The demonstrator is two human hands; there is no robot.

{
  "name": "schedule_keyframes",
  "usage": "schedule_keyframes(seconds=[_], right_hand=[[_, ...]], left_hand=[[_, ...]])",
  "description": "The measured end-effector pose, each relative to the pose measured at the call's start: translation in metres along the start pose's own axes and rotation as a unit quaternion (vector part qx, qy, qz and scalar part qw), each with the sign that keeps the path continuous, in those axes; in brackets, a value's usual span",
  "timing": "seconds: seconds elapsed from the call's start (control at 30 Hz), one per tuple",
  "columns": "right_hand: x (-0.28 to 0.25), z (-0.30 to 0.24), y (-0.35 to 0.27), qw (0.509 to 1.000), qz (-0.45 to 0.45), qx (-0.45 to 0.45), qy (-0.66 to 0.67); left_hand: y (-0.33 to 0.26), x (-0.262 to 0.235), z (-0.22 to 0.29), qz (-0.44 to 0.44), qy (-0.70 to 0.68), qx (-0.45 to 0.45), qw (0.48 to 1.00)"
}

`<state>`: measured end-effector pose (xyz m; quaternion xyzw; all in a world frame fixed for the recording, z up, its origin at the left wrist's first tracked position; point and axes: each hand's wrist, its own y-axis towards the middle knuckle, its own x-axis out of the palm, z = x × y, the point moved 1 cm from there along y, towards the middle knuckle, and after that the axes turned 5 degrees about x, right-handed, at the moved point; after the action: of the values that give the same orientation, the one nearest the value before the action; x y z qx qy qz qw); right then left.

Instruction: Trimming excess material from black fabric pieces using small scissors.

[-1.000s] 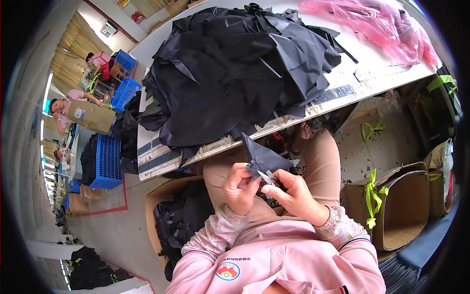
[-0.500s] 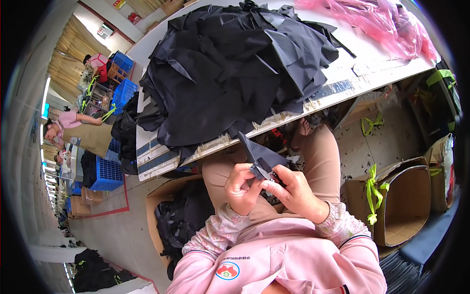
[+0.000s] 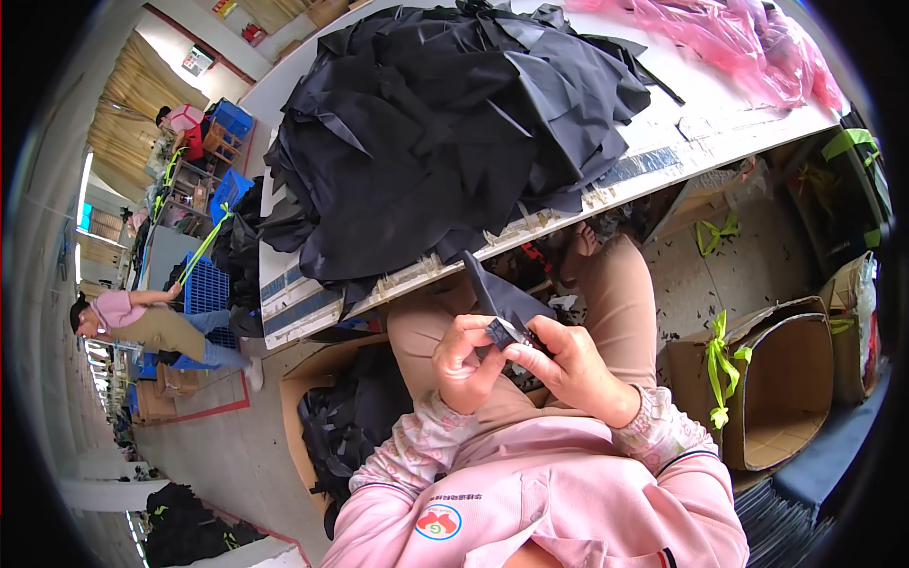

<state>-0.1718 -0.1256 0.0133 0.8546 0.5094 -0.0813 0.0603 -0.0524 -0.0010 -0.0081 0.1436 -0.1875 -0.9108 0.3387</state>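
Observation:
In front of my lap, both hands pinch one small piece of black fabric (image 3: 508,295), its pointed end standing up toward the table edge. My left hand (image 3: 464,369) is closed on the folded lower corner, thumb against fingers. Close beside it, my right hand (image 3: 579,367) grips the same piece from the right, thumb nearly meeting the left fingertips. Something small and dark shows under the right fingers, too hidden to name. Beyond them, a large heap of black fabric pieces (image 3: 407,151) covers much of the white table (image 3: 705,142) and hangs over its near edge.
A cardboard box (image 3: 295,402) of black pieces stands left of my legs. An open carton (image 3: 786,402) with a green ribbon (image 3: 721,379) is at right. Pink plastic sheeting (image 3: 720,43) lies on the table's far right. Blue crates (image 3: 204,284) and two people are at left.
My hands keep their grip on the fabric piece with only a slight shift. At left, a person has moved, with legs now showing and an arm stretched toward the green straps.

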Motion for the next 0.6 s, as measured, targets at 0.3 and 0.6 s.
schedule_keyframes(seconds=[0.3,0.6], right_hand=[[-0.012,0.002,-0.001,1.0,-0.013,0.012,0.016],[-0.032,-0.006,0.002,0.993,-0.086,-0.002,-0.075]], left_hand=[[0.01,-0.006,-0.002,-0.047,-0.115,-0.029,0.992],[0.019,-0.019,-0.007,-0.122,-0.243,-0.1,0.957]])
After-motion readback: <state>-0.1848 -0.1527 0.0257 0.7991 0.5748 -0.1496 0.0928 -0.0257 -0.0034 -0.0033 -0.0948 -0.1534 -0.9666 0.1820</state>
